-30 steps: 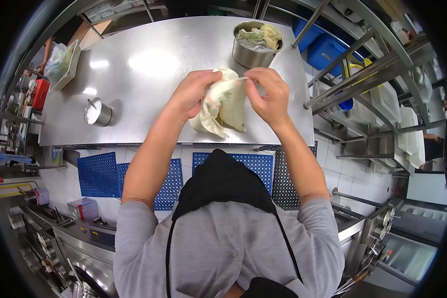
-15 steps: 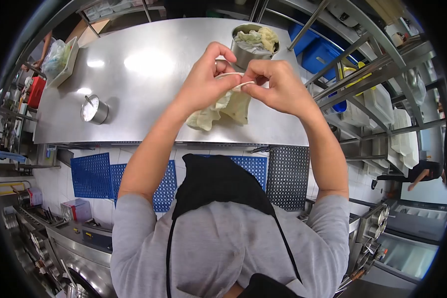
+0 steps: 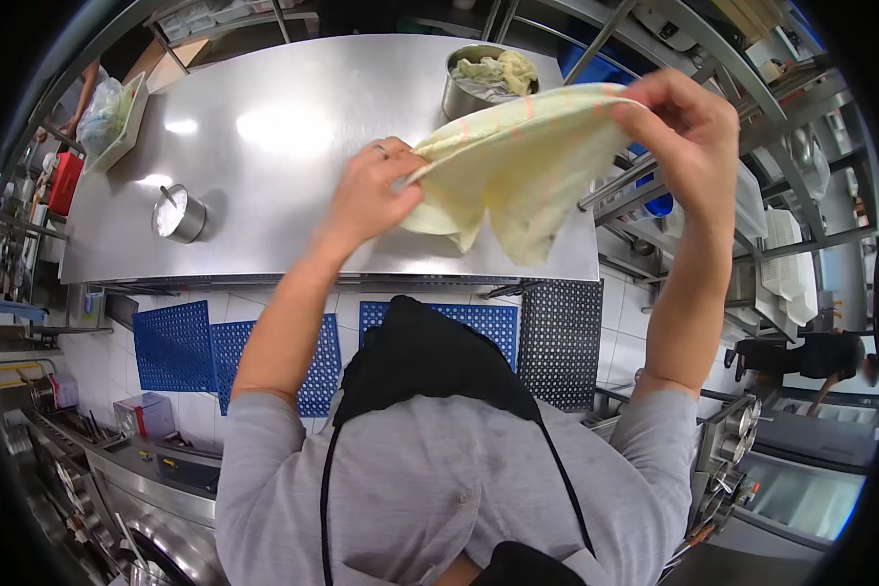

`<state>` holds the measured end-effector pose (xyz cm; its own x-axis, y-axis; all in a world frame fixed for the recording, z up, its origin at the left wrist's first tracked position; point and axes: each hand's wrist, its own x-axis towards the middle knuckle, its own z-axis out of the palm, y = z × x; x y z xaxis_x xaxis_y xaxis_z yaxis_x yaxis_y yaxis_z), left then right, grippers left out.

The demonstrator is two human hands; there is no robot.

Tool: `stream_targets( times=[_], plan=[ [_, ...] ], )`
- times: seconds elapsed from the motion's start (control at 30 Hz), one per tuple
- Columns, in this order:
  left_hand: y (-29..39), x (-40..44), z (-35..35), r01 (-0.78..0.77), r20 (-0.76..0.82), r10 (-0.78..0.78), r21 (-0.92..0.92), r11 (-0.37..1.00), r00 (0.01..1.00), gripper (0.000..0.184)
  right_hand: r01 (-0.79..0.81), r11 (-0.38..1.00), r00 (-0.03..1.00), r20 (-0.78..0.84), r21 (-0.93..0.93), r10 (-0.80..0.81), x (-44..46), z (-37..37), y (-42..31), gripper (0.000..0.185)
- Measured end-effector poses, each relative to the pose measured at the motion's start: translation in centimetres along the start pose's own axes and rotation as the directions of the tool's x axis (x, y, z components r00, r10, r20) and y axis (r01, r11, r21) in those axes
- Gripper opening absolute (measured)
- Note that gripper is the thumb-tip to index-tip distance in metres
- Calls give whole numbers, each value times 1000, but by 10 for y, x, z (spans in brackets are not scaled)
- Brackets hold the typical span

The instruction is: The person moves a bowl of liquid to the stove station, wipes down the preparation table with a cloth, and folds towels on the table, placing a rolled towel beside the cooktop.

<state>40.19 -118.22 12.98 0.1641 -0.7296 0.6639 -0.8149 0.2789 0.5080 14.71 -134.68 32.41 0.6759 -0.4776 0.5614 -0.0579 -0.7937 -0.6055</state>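
Note:
A pale yellow cloth (image 3: 518, 161) with faint pinkish stripes is stretched in the air between my hands, above the right part of the steel table. My left hand (image 3: 373, 190) pinches one corner at the left. On the right, my right hand (image 3: 689, 132) is raised higher and grips the opposite corner, its fingers slightly blurred. The cloth's lower edge hangs loose in two points, one with a small dark spot. Just behind the cloth stands a round metal pot (image 3: 464, 96) heaped with crumpled yellowish and grey cloths (image 3: 498, 73), partly covered by the raised cloth.
The steel table (image 3: 293, 205) bears a small metal container (image 3: 188, 223) of white stuff with a handle sticking out. A white tray (image 3: 127, 127) with a plastic bag lies at its left end. Metal racks (image 3: 752, 98) rise at the right; another person (image 3: 801, 358) is at far right.
My hands were close together on the bunched cloth. They have moved apart, my right hand out to the right and up, my left hand leftward and lower, and the cloth is now spread.

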Motion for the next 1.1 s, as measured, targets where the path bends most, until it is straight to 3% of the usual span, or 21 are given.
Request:
stream_targets(
  times=[0.1,0.13,0.27,0.37,0.5,0.57,0.67,0.77,0.87,0.9,0.93,0.97,1.0,1.07,1.1],
  plan=[
    [-6,6,-30,66,146,-71,43,997,987,24,-103,989,993,-45,110,108,-19,-20,7,12],
    [-8,11,-39,236,223,-198,-159,959,954,24,-133,978,991,-6,162,136,-24,-27,11,10],
    [6,31,-58,159,230,-82,-340,927,970,25,-146,977,989,2,153,148,-35,-37,15,8],
    [2,38,-60,228,326,-121,-314,921,938,25,-120,984,993,18,132,119,-38,-42,14,8],
    [-2,34,-57,468,605,-209,-309,828,768,27,-101,993,992,85,56,96,-43,-37,12,8],
    [2,31,-60,488,519,-229,-443,752,823,25,-101,994,990,103,38,96,-45,-35,13,7],
    [3,33,-71,413,340,-261,-529,742,904,18,-153,988,986,69,31,151,-49,-36,19,7],
    [0,41,-87,151,135,-122,-232,961,983,17,-142,989,980,134,-48,147,-46,-39,30,8],
    [16,64,-121,6,66,-4,-34,999,998,12,-110,974,980,141,-196,139,-29,-49,16,10],
    [30,78,-135,-146,5,146,42,988,989,13,-32,971,991,120,-235,61,-23,-59,7,10],
    [50,88,-149,-241,-19,246,133,961,969,14,78,987,997,11,-140,-77,-21,-60,-9,9],
    [71,93,-160,-383,-80,430,329,863,899,14,76,979,986,-135,-188,-102,-26,-63,-29,7],
    [75,88,-160,-415,-52,455,327,849,889,12,148,972,926,-321,-181,-201,-35,-53,-44,6],
    [80,78,-158,-483,2,508,316,817,861,10,164,958,906,-348,-237,-241,-42,-30,-37,5],
    [81,68,-154,-504,25,523,310,806,852,10,119,951,967,-183,-284,-176,-51,-6,3,5]
  ],
)
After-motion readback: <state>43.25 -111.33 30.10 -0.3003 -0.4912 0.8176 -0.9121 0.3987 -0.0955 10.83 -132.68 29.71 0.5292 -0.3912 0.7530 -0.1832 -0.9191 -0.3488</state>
